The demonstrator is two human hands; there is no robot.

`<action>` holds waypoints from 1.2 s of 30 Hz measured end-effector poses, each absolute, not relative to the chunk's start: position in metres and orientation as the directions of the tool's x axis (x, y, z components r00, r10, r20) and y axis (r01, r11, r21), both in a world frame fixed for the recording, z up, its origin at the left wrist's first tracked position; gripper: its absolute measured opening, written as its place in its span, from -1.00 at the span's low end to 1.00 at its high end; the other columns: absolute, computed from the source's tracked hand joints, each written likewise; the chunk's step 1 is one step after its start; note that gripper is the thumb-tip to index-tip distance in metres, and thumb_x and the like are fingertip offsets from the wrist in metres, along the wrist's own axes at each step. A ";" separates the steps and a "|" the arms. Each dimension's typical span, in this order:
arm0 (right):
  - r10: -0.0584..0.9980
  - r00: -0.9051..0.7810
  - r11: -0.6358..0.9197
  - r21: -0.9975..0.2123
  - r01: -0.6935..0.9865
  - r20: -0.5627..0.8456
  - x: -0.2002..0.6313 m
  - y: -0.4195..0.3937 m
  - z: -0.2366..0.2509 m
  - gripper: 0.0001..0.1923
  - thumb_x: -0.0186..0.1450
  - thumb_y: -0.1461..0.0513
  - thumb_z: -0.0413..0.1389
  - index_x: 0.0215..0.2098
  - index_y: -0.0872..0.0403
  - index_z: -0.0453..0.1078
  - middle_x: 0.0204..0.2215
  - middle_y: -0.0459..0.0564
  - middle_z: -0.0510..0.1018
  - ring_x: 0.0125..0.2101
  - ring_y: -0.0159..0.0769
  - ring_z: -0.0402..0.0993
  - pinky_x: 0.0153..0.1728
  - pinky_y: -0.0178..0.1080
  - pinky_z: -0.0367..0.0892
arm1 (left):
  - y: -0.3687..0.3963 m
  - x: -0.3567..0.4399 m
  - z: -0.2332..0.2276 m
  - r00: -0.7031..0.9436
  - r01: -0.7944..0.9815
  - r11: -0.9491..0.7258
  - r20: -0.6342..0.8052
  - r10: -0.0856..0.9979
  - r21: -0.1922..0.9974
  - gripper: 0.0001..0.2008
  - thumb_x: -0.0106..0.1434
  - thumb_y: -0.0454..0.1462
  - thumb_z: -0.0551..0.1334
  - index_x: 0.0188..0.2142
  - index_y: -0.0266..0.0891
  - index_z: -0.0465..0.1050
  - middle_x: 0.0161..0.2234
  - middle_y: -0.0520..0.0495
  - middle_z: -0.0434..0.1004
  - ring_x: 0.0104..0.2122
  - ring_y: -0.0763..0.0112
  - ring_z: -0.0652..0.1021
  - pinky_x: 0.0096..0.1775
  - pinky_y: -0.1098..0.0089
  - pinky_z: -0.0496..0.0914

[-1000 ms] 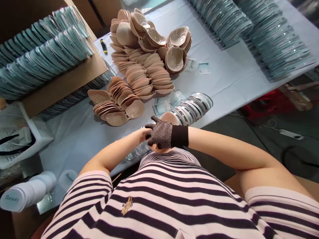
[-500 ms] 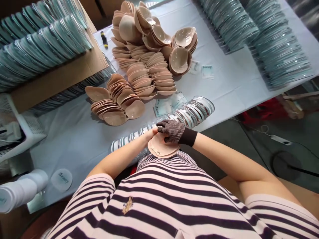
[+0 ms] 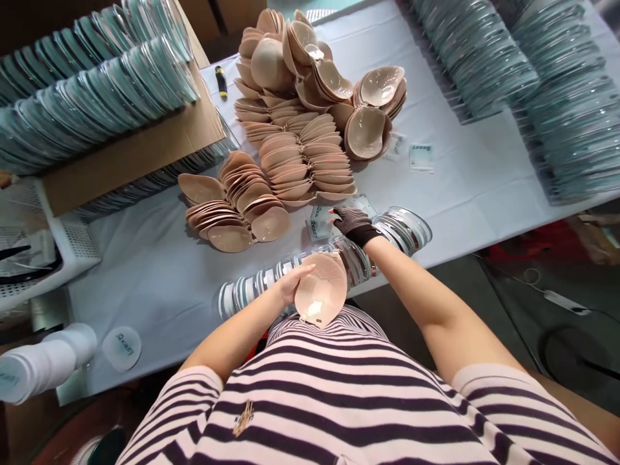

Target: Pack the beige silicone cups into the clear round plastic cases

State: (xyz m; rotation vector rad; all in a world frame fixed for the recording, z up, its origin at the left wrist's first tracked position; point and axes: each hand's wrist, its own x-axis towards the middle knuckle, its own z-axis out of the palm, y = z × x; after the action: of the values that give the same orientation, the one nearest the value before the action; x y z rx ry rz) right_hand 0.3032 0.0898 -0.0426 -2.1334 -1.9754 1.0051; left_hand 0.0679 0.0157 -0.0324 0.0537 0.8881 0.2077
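Near the table's front edge, close against the striped shirt, the person's bare left hand (image 3: 290,289) cups a pair of beige pads (image 3: 320,296), fingers curled round the left rim so that the hollow side faces up; the pads are clear of the tabletop and lie over the near end of a row of clear plastic trays (image 3: 339,255) that runs along the edge. Across that row, the gloved right hand (image 3: 352,221) reaches forward with its fingers lowered onto a small heap of printed cards (image 3: 323,218) lying on the white table cover (image 3: 460,168). Whether the fingertips have already pinched a card cannot be told, since the glove hides them; the hand looks loosely closed rather than spread.

As to progress, the work appears to be in mid-course. Beyond the cards, fanned stacks of loose beige pads (image 3: 295,161) remain unpacked, with more heaped behind them, some turned hollow side up. Long ranks of filled teal-backed packs (image 3: 92,103) stand at the left on a cardboard box (image 3: 130,155), and further ranks (image 3: 533,84) fill the far right of the table, so a large share seems finished. One pair is in hand now, not yet seated in a tray.
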 end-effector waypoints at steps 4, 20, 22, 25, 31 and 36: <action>0.828 -0.152 0.006 -0.262 0.965 -0.540 0.290 0.123 -0.076 -0.38 0.17 0.30 0.23 0.21 0.18 0.37 0.11 0.35 0.49 0.16 0.17 0.33 0.18 0.11 0.16 | 0.021 0.070 -0.042 0.571 -0.234 0.967 -0.791 0.218 0.097 -0.54 0.20 -0.12 0.37 0.03 -0.32 0.49 -0.08 -0.29 0.63 -0.05 0.07 0.61 0.16 0.04 0.36; 0.912 -0.005 -0.363 -0.813 0.456 -0.411 0.304 0.074 -0.007 -0.46 0.41 -0.04 -0.08 0.03 0.18 0.46 -0.13 0.13 0.62 -0.16 -0.11 0.53 -0.18 -0.19 0.42 | 0.054 0.085 -0.044 0.456 -0.553 0.794 -0.705 0.543 0.254 -0.26 0.16 0.26 0.22 0.06 -0.28 0.47 -0.03 -0.29 0.61 0.08 -0.02 0.53 0.13 0.01 0.40; 0.940 -0.058 -0.294 -0.884 0.363 -0.337 0.284 0.048 0.002 -0.51 0.37 0.00 -0.02 0.08 0.13 0.45 -0.03 0.11 0.59 -0.08 -0.10 0.52 -0.09 -0.16 0.43 | 0.048 0.096 -0.038 0.432 -0.605 0.736 -0.652 0.623 0.304 -0.28 0.21 0.26 0.17 0.07 -0.27 0.47 -0.03 -0.27 0.61 0.06 0.02 0.55 0.11 0.05 0.42; 0.971 0.022 -0.207 -0.796 0.568 -0.237 0.252 0.019 0.000 -0.59 0.30 0.11 0.09 0.07 0.07 0.47 0.14 0.13 0.48 0.08 -0.05 0.42 0.13 -0.07 0.32 | 0.033 0.107 -0.030 0.392 -0.627 0.698 -0.633 0.667 0.347 -0.29 0.25 0.26 0.12 0.05 -0.30 0.48 -0.15 -0.24 0.64 -0.06 0.09 0.61 0.05 0.12 0.47; 0.956 0.274 -0.272 -0.675 0.685 -0.108 0.229 -0.021 -0.015 -0.53 0.27 0.14 0.16 0.13 0.11 0.36 0.10 0.24 0.47 0.07 0.02 0.43 0.13 0.02 0.33 | 0.002 0.109 -0.022 0.192 -0.501 0.632 -0.636 0.748 0.592 -0.57 0.26 -0.17 0.30 0.11 -0.18 0.41 -0.18 -0.08 0.65 -0.26 0.31 0.65 -0.07 0.25 0.51; 0.875 0.475 -0.326 -0.844 0.426 -0.098 0.221 -0.071 -0.012 -0.19 0.23 0.07 0.21 0.35 0.12 0.06 0.27 0.30 0.28 0.25 0.01 0.27 0.23 0.02 0.24 | -0.017 0.108 -0.017 0.117 -0.473 0.618 -0.651 0.750 0.628 -0.70 0.34 -0.23 0.22 0.04 -0.19 0.44 -0.04 -0.10 0.63 -0.03 0.28 0.61 -0.01 0.32 0.50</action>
State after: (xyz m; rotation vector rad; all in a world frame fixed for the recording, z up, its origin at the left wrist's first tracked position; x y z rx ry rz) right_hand 0.2207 -0.0711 -0.0124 -1.9356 -1.0812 0.7213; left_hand 0.1076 -0.0171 -0.0167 0.2939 1.1390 0.9143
